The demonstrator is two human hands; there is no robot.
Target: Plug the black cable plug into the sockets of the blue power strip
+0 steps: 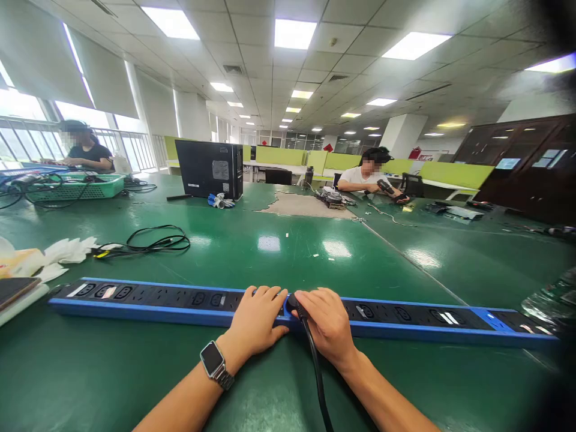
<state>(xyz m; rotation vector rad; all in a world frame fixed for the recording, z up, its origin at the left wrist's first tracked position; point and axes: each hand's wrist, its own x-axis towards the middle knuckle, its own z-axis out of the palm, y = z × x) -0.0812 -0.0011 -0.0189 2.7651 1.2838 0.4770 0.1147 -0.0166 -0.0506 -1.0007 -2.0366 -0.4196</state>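
A long blue power strip [135,302] with black sockets lies across the green table [270,252] in front of me. My left hand [257,318], a watch on its wrist, rests flat on the strip's middle with fingers stretched out. Beside it, my right hand [327,323] is closed around a black plug [293,302] seated at the strip, fingers over the top. The plug's black cable [317,375] runs back toward me between my forearms.
A coiled black cable [153,241] and white gloves [67,251] lie at the left. A black computer case [210,169] stands further back. A green basket [74,186] sits far left. Two other people sit at the table's far side. A plastic bottle [551,298] is at the right edge.
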